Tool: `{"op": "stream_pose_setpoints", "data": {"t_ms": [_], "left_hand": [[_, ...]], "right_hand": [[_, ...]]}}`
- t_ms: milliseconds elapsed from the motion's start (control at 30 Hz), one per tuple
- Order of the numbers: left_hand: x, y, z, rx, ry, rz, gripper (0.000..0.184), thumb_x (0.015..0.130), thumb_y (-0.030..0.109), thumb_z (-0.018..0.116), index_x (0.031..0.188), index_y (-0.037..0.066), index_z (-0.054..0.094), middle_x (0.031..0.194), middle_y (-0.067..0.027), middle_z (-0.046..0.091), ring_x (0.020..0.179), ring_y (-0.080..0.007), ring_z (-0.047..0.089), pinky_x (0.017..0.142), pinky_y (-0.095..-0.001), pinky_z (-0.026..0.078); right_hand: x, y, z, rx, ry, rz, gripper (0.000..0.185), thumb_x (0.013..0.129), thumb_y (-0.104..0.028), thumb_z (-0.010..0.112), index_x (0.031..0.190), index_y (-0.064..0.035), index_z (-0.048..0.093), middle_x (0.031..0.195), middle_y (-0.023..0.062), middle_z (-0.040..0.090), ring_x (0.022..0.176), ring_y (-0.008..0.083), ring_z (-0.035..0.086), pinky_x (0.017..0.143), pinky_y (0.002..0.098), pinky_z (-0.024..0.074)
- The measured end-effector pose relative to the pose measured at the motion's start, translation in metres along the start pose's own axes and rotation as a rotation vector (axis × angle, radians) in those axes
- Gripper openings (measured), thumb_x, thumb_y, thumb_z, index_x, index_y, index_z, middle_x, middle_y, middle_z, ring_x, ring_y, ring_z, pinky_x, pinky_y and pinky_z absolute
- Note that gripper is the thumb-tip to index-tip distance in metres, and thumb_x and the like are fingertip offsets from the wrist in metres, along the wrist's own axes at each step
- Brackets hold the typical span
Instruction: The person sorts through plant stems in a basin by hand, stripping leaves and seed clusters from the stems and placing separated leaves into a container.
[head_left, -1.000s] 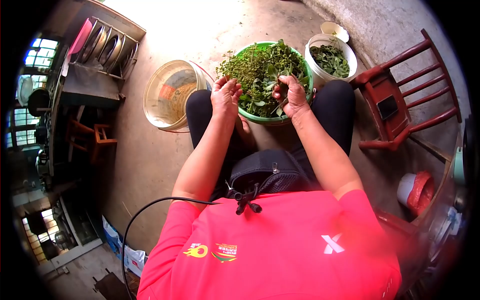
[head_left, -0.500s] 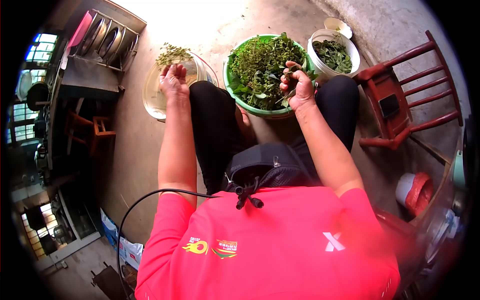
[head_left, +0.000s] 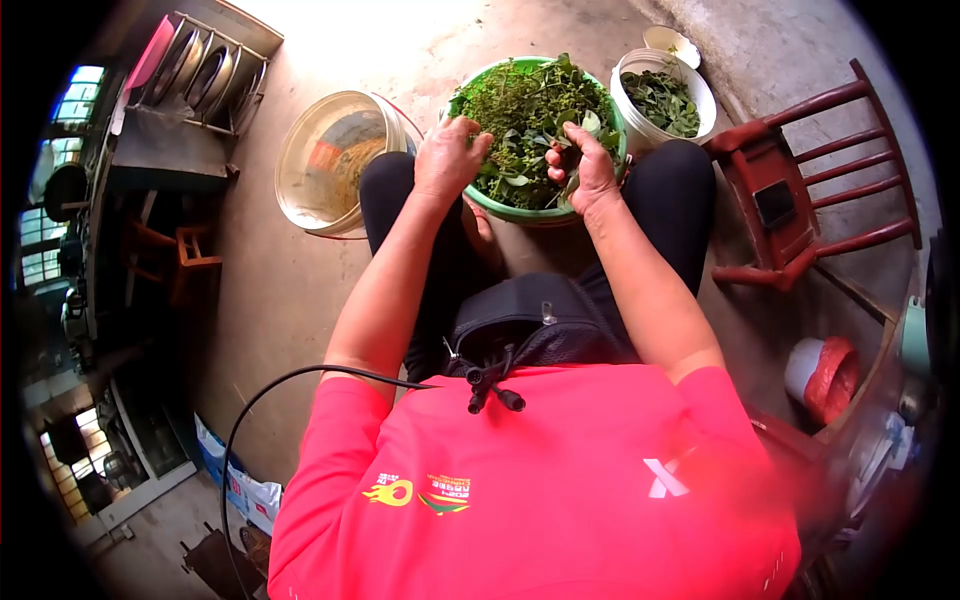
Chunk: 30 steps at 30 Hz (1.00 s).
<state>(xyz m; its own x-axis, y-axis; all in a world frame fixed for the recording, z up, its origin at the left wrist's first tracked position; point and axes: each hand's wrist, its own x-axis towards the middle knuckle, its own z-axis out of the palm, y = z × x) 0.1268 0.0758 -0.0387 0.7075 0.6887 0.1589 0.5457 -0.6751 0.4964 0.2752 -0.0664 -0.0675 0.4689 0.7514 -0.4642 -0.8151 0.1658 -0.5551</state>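
Observation:
A green basin (head_left: 620, 150) stands between my knees, heaped with leafy green sprigs (head_left: 530, 110) that carry small berry-like clusters. At its near left rim is my left hand (head_left: 450, 158), its fingers loosely bent and apart, with nothing visible in them. My right hand (head_left: 590, 172) is closed around some leafy stems (head_left: 570, 160) over the right side of the heap. Part of that bunch is hidden by the fingers. To the left, a pale plastic bucket (head_left: 300, 180) with yellowish-brown material on its inside leans beside my knee.
A white bucket (head_left: 713, 112) of loose leaves stands right of the basin, with a small pale bowl (head_left: 672, 45) behind it. A red-brown wooden chair (head_left: 770, 205) is at the right. Pan lids fill a rack (head_left: 205, 80) at the left.
My left hand has moved right, from above the pale bucket to the basin. The sprig it held is no longer visible in it. My right hand stays over the heap with its stems.

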Motion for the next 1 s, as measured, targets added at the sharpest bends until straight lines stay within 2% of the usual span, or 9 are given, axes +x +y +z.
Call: {"op": "stream_pose_setpoints", "data": {"t_ms": [100,167,267,367,500,667,800,933,1000], "left_hand": [[-0.006,-0.006,0.039,0.030,-0.175,-0.188,0.037,0.079,0.040,0.064,0.094,0.005,0.063,0.097,-0.0160,0.063,0.093,-0.0331,0.060,0.079,-0.0420,0.048],[-0.011,-0.014,0.050,-0.074,-0.182,-0.273,0.029,0.079,0.029,0.065,0.093,0.004,0.066,0.081,-0.0132,0.067,0.072,-0.0245,0.065,0.068,-0.0355,0.050],[-0.011,-0.012,0.043,-0.481,-0.100,-0.439,0.018,0.080,0.017,0.066,0.089,0.002,0.066,0.072,-0.0043,0.064,0.061,-0.0096,0.057,0.056,-0.0248,0.048],[-0.014,0.003,0.019,-0.732,0.095,-0.502,0.017,0.083,0.017,0.065,0.091,0.002,0.065,0.077,-0.0028,0.064,0.064,-0.0083,0.057,0.055,-0.0215,0.047],[-0.018,0.015,0.010,-0.882,0.319,-0.344,0.013,0.085,0.013,0.064,0.091,0.002,0.061,0.077,-0.0023,0.063,0.066,-0.0070,0.058,0.058,-0.0201,0.046],[-0.034,0.040,0.021,-0.578,0.441,-0.017,0.011,0.081,0.005,0.067,0.088,0.003,0.059,0.072,-0.0024,0.061,0.065,-0.0079,0.056,0.062,-0.0218,0.047],[-0.042,0.046,0.028,-0.360,0.389,0.267,0.016,0.077,-0.004,0.063,0.092,0.003,0.060,0.091,-0.0106,0.062,0.074,-0.0212,0.061,0.066,-0.0280,0.049],[-0.041,0.047,0.029,-0.329,0.398,0.311,0.017,0.079,-0.004,0.062,0.094,0.004,0.061,0.091,-0.0100,0.063,0.077,-0.0202,0.061,0.066,-0.0275,0.049],[-0.044,0.049,0.026,-0.557,0.322,0.230,0.013,0.080,0.000,0.062,0.092,0.005,0.062,0.087,-0.0107,0.062,0.077,-0.0223,0.061,0.067,-0.0303,0.049]], "right_hand": [[-0.013,-0.001,0.006,-0.159,-0.006,-0.016,0.013,0.089,-0.025,0.056,0.089,-0.0121,0.054,0.077,0.0031,0.056,0.061,0.0136,0.054,0.045,0.0244,0.0405],[-0.019,-0.003,0.009,-0.205,0.002,-0.024,0.012,0.089,-0.021,0.057,0.096,-0.0113,0.055,0.080,0.0037,0.058,0.061,0.0130,0.055,0.045,0.0239,0.0411],[-0.017,0.000,0.005,-0.225,-0.056,-0.035,0.009,0.090,-0.017,0.056,0.096,-0.0101,0.056,0.078,0.0033,0.057,0.060,0.0109,0.053,0.044,0.0224,0.0395],[-0.021,0.000,0.008,-0.264,-0.197,0.047,0.010,0.090,-0.013,0.054,0.098,-0.0081,0.057,0.075,0.0012,0.055,0.054,0.0071,0.046,0.042,0.0200,0.0352],[-0.037,0.003,0.022,-0.380,-0.327,0.118,0.014,0.087,-0.013,0.057,0.099,-0.0065,0.061,0.072,0.0001,0.055,0.053,0.0060,0.048,0.039,0.0187,0.0342],[-0.029,0.017,0.024,-0.253,-0.175,0.156,0.014,0.087,-0.020,0.062,0.093,-0.0066,0.062,0.073,-0.0004,0.057,0.053,0.0075,0.049,0.039,0.0197,0.0347],[-0.027,0.012,0.024,-0.237,-0.159,0.157,0.015,0.085,-0.026,0.066,0.086,-0.0111,0.064,0.070,-0.0027,0.057,0.052,0.0069,0.047,0.040,0.0202,0.0329],[-0.012,0.016,0.015,-0.291,-0.061,0.144,0.018,0.084,-0.029,0.065,0.083,-0.0114,0.064,0.067,-0.0036,0.055,0.051,0.0065,0.046,0.041,0.0208,0.0328],[-0.006,0.016,0.010,-0.284,-0.075,0.101,0.017,0.084,-0.028,0.063,0.083,-0.0106,0.063,0.066,-0.0033,0.054,0.051,0.0067,0.046,0.041,0.0209,0.0331]]}}
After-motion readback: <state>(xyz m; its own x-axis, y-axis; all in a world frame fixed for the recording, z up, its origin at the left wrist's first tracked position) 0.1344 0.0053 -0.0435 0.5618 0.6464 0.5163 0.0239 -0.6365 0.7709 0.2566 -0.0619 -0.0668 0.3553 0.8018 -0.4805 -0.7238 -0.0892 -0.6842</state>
